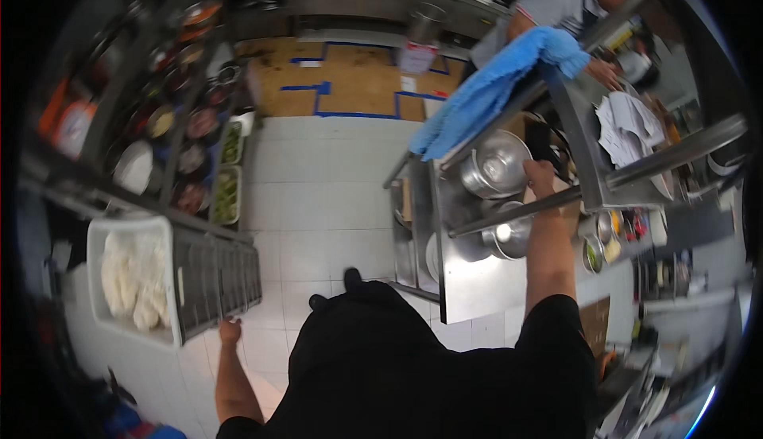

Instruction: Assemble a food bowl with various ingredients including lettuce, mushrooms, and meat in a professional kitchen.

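My right arm reaches out to a steel shelf unit, and my right hand (540,175) is closed at the rim of a silver metal pot (499,165). The fingertips are partly hidden at the rim. A second shiny metal vessel (509,236) stands just nearer to me on the same steel shelf (473,288). Low at my left side hangs my left hand (230,329), beside the lower corner of a grey slatted crate (218,284). Its fingers are too small and blurred to read, and whether it touches the crate I cannot tell.
A white bin (171,280) with pale, lumpy contents stands at left. Behind it, racks hold bowls and trays of greens (227,192). A blue towel (501,89) drapes over the shelf's rail. Another person (556,1) works at far right. Cardboard (358,81) covers the far floor.
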Tool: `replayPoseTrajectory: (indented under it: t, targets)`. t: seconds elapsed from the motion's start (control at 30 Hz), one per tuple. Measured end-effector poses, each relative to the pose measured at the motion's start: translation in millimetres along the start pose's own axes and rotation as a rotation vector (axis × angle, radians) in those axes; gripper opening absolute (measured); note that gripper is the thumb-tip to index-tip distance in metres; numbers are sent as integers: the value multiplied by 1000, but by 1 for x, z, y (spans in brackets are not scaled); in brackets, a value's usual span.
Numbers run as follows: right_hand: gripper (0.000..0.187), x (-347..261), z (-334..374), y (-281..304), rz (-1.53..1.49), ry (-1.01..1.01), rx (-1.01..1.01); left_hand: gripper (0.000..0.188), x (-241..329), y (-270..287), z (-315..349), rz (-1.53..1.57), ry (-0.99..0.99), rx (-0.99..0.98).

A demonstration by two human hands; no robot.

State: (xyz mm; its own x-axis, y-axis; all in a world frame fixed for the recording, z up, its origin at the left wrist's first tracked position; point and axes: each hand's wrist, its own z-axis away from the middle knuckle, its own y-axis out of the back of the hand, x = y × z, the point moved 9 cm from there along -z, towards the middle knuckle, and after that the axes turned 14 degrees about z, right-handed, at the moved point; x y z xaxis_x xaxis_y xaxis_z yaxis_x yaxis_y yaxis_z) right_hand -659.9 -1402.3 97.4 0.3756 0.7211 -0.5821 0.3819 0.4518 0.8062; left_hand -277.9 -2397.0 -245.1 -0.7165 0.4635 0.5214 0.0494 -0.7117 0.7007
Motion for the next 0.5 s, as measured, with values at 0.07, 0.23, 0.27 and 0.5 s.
replayPoseTrajectory:
  t: [0.07, 0.23, 0.27, 0.5]
  targets:
    - [28, 2, 3, 22, 169, -101, 176, 31, 77, 18, -67, -114, -76, -84]
    - [24, -148, 68, 47, 652, 440, 444, 38, 193, 16, -154, 80, -230, -89]
    - [26, -178, 87, 44, 647, 584, 468, 43, 197, 3, -156, 183, -170, -110]
    - [28, -57, 118, 71, -82, 280, 385, 58, 276, -104, -185, -115, -123, -496]
